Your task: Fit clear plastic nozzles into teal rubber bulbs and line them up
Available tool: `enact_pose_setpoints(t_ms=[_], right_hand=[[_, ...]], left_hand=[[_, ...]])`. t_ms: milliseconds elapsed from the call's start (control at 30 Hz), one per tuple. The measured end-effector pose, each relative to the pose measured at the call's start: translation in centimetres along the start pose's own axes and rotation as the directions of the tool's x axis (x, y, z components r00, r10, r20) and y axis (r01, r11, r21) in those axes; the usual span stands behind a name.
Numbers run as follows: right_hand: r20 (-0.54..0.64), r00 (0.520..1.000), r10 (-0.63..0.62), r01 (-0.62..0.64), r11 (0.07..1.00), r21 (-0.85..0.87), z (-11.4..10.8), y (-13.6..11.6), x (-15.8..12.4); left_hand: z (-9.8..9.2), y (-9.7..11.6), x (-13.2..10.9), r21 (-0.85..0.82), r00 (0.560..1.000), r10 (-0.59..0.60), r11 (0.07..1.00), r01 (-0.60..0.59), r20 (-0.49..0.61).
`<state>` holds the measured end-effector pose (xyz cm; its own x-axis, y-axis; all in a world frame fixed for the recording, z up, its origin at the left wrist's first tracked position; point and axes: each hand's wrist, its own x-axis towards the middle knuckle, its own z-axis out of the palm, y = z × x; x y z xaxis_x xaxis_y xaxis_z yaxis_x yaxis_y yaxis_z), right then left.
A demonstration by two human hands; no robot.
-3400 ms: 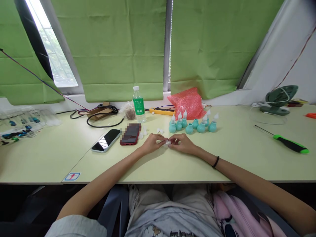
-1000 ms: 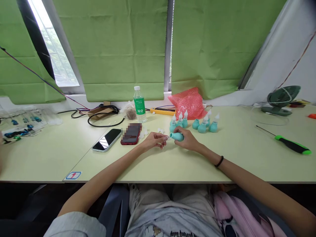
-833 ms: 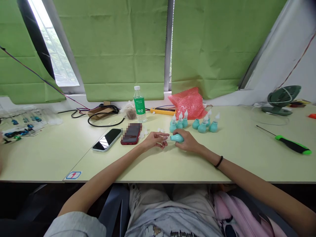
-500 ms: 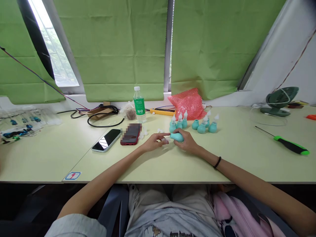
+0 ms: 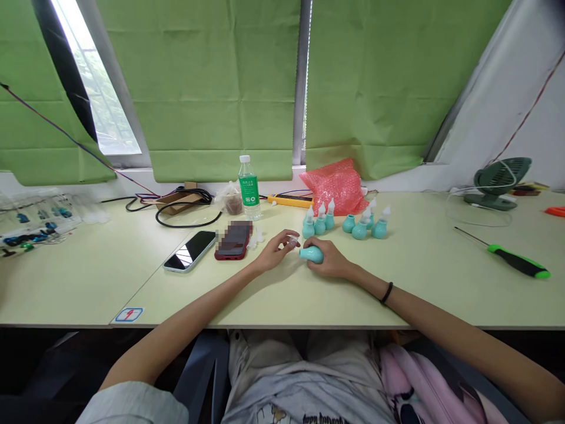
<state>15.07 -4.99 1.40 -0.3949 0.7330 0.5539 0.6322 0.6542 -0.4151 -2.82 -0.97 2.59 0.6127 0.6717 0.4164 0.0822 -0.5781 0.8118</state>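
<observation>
In the head view my right hand point(image 5: 329, 258) is wrapped round a teal squeeze bulb point(image 5: 312, 254), which lies on its side with its neck facing left. Just left of that neck, my left hand point(image 5: 276, 249) pinches a small clear plastic piece point(image 5: 293, 240) between its fingertips. The piece and the bulb look slightly apart. Behind my right hand stand several teal bulbs with clear pointed nozzles point(image 5: 330, 215). Among them is one teal bulb without a nozzle point(image 5: 348, 222). A few loose clear plastic parts point(image 5: 256, 237) lie beyond my left hand.
Two phones, one black-screened point(image 5: 189, 251) and one red-edged point(image 5: 233, 240), lie left of my hands. A water bottle point(image 5: 249, 189) and a pink bubble-wrap bag point(image 5: 338, 187) stand behind. To the right are a screwdriver point(image 5: 514, 259) and a green fan point(image 5: 498, 181).
My left fingers have drawn away from the bulb's neck and risen slightly, bringing the clear piece up between the fingertips. My right hand has moved the bulb a little left and nearer to me.
</observation>
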Motion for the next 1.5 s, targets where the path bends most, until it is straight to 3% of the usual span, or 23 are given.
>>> enact_pose_setpoints(t_ms=[167,367,633,733,833,933,1033,1267,1500], right_hand=[[-0.074,0.996,0.049,-0.049,0.999,0.002,0.1,0.1,0.1],[-0.047,0.997,0.061,-0.061,0.998,0.018,0.2,0.2,0.0],[-0.103,0.992,0.072,-0.071,0.997,0.021,0.3,0.3,0.0],[-0.103,0.993,0.063,-0.063,0.998,0.008,0.3,0.1,0.0],[-0.115,0.992,0.046,-0.049,0.999,-0.016,0.2,0.0,0.0],[-0.09,0.996,0.019,-0.024,0.998,-0.051,0.3,0.1,-0.1],[-0.074,0.997,-0.014,0.007,0.995,-0.102,0.4,0.3,-0.2],[-0.156,0.988,-0.019,-0.013,0.979,-0.204,0.7,0.3,-0.2],[-0.15,0.989,-0.015,-0.016,0.979,-0.203,0.8,0.3,-0.3]], left_hand=[[0.0,-0.2,0.0,-0.309,0.99,-0.095,0.949,0.059,-0.103],[0.1,0.4,-0.3,-0.458,0.986,-0.162,0.879,0.132,-0.027],[0.5,-0.8,-0.2,-0.167,0.989,-0.144,0.976,0.138,-0.021],[0.2,-0.8,-0.3,0.074,0.995,-0.095,0.993,0.094,0.008],[-0.1,-0.4,-0.5,0.424,0.997,-0.027,0.905,-0.005,0.069],[-0.3,-0.1,-0.8,0.595,0.984,-0.016,0.798,-0.093,0.175],[-0.1,0.1,-1.1,0.617,0.976,-0.014,0.777,-0.126,0.217],[0.0,1.3,-1.3,0.467,0.975,-0.082,0.884,-0.025,0.208],[0.1,1.5,-1.3,0.348,0.973,-0.077,0.937,-0.004,0.217]])
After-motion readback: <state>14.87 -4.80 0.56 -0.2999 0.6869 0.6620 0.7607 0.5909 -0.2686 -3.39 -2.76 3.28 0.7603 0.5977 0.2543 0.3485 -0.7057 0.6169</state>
